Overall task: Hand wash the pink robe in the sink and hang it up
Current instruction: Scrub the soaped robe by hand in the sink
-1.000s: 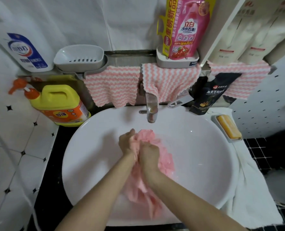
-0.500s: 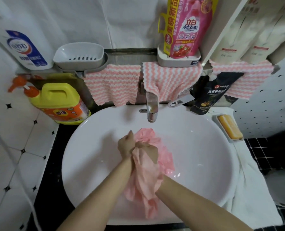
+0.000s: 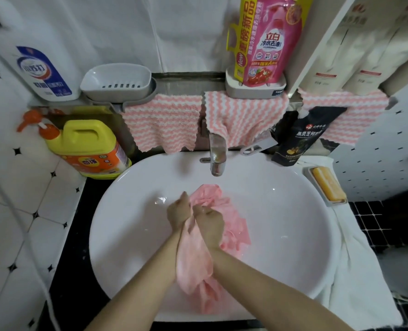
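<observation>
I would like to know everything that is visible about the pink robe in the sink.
The pink robe is thin, soft-looking cloth, apparently wet and bunched into folds. It lies in the white sink, below the faucet. The left hand and right hand each grip a gathered part of it; a crumpled length trails from them toward the near rim.

robe (image 3: pixel 234 225) in sink (image 3: pixel 293 235), faucet (image 3: pixel 217 154) behind, soap (image 3: pixel 327 187) right, jug (image 3: pixel 88 149) left

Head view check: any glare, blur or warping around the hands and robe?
Head view: fisheye bends the edges; small glare specks on the sink; left hand, right hand and pink robe are slightly soft but readable; even lighting, no harsh shadows.
</observation>
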Demonstrator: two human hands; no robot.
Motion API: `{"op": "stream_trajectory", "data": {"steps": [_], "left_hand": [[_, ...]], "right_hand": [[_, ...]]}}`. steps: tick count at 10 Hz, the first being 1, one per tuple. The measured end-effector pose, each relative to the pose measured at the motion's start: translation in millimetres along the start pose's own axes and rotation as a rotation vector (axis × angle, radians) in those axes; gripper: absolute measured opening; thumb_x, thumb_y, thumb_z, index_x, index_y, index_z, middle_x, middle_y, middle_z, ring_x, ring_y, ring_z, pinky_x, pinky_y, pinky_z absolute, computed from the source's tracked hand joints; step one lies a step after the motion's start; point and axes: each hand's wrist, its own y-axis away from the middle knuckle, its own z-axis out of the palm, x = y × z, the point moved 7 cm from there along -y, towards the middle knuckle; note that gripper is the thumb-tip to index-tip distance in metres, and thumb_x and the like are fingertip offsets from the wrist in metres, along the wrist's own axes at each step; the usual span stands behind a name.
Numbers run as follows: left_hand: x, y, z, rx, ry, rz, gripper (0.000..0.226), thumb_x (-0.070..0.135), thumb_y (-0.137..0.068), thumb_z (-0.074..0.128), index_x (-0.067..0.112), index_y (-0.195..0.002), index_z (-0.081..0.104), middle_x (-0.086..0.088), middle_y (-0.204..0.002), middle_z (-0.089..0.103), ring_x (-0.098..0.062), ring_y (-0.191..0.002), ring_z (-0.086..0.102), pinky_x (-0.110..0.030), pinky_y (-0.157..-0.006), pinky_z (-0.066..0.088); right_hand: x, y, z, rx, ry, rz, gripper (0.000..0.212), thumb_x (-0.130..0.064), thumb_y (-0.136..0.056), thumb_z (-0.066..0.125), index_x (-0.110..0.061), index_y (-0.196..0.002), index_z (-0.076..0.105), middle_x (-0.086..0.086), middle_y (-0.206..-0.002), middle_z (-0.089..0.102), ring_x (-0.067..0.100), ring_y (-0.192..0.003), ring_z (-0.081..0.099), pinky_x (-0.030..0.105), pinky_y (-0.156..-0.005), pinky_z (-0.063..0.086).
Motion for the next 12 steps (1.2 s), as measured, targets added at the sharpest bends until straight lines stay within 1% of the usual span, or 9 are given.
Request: {"op": "stream_trajectory", "data": {"steps": [1, 2, 3, 5, 6, 7, 8, 9, 12], "left_hand": [[-6, 9, 6, 0.047, -0.037, 0.062, 0.040, 0.015, -0.092, 0.053, 0.007, -0.053, 0.048, 0.001, -0.047, 0.050, -0.015, -0.048, 0.051, -0.021, -0.052, 0.040], [-10, -19, 2, 0.010, -0.053, 0.054, 0.042, 0.019, -0.092, 0.054, 0.003, -0.053, 0.050, -0.010, -0.053, 0.057, -0.026, -0.070, 0.058, -0.024, -0.058, 0.040], [-4, 1, 5, -0.213, -0.048, 0.027, 0.030, 0.024, -0.086, 0.064, 0.004, -0.065, 0.061, -0.010, -0.063, 0.061, -0.023, -0.072, 0.057, -0.024, -0.061, 0.043], [11, 2, -16, -0.411, -0.044, 0.144, 0.053, 0.051, -0.082, 0.063, 0.006, -0.110, 0.057, 0.003, -0.098, 0.064, -0.004, -0.082, 0.065, -0.012, -0.060, 0.045], [7, 26, -6, -0.637, -0.203, 0.251, 0.061, 0.012, -0.087, 0.065, 0.025, -0.132, 0.026, 0.017, -0.117, 0.045, 0.018, -0.098, 0.049, -0.003, -0.071, 0.043], [16, 9, -20, -0.531, -0.281, 0.342, 0.041, -0.005, -0.078, 0.068, 0.018, -0.111, 0.058, 0.008, -0.097, 0.064, -0.007, -0.088, 0.060, -0.020, -0.076, 0.046], [33, -4, -34, -0.478, -0.258, 0.308, 0.030, -0.016, -0.080, 0.050, 0.009, -0.084, 0.066, -0.001, -0.078, 0.066, -0.008, -0.075, 0.059, -0.026, -0.072, 0.044], [47, -2, -34, -0.503, -0.145, 0.302, 0.031, -0.018, -0.081, 0.043, 0.005, -0.083, 0.064, -0.008, -0.081, 0.066, -0.016, -0.077, 0.062, -0.024, -0.071, 0.048], [19, -22, -45, -0.388, 0.285, -0.023, 0.030, 0.029, -0.095, 0.049, 0.006, -0.109, 0.063, -0.010, -0.105, 0.068, -0.022, -0.097, 0.064, -0.030, -0.084, 0.050]], "right_hand": [[6, -18, 6, -0.168, -0.156, -0.005, 0.023, -0.033, -0.096, 0.048, -0.019, -0.081, 0.059, -0.007, -0.073, 0.071, 0.005, -0.069, 0.066, 0.026, -0.070, 0.055], [6, -7, 7, 0.005, -0.033, -0.045, 0.035, -0.042, -0.088, 0.050, -0.012, -0.089, 0.068, 0.005, -0.090, 0.072, 0.020, -0.091, 0.067, 0.038, -0.087, 0.053], [-8, -10, -3, 0.055, 0.052, -0.047, 0.036, -0.026, -0.094, 0.049, -0.019, -0.060, 0.054, 0.003, -0.065, 0.059, 0.022, -0.067, 0.057, 0.025, -0.059, 0.047], [-19, -34, -25, 0.159, -0.003, -0.095, 0.045, -0.022, -0.092, 0.052, -0.015, -0.047, 0.048, 0.007, -0.056, 0.052, 0.026, -0.064, 0.047, 0.033, -0.059, 0.038], [-16, -38, -16, -0.013, -0.085, -0.107, 0.044, -0.034, -0.094, 0.053, -0.009, -0.058, 0.057, 0.014, -0.069, 0.061, 0.026, -0.069, 0.056, 0.037, -0.074, 0.047], [-20, -31, 0, -0.428, -0.269, -0.083, 0.057, -0.051, -0.086, 0.060, 0.005, -0.089, 0.064, 0.026, -0.089, 0.064, 0.031, -0.085, 0.062, 0.046, -0.092, 0.048], [-21, -15, -3, -0.831, 0.064, -0.147, 0.054, -0.046, -0.084, 0.063, -0.005, -0.119, 0.059, 0.005, -0.123, 0.062, 0.015, -0.115, 0.058, 0.032, -0.106, 0.041], [-15, 4, -6, -0.958, 0.464, -0.170, 0.047, -0.021, -0.077, 0.076, -0.026, -0.118, 0.055, -0.018, -0.115, 0.062, -0.009, -0.107, 0.055, 0.009, -0.092, 0.042], [-18, -15, -33, -0.807, -0.089, -0.145, 0.052, -0.001, -0.073, 0.069, 0.007, -0.122, 0.056, 0.025, -0.117, 0.060, 0.032, -0.102, 0.059, 0.038, -0.089, 0.050]]}}
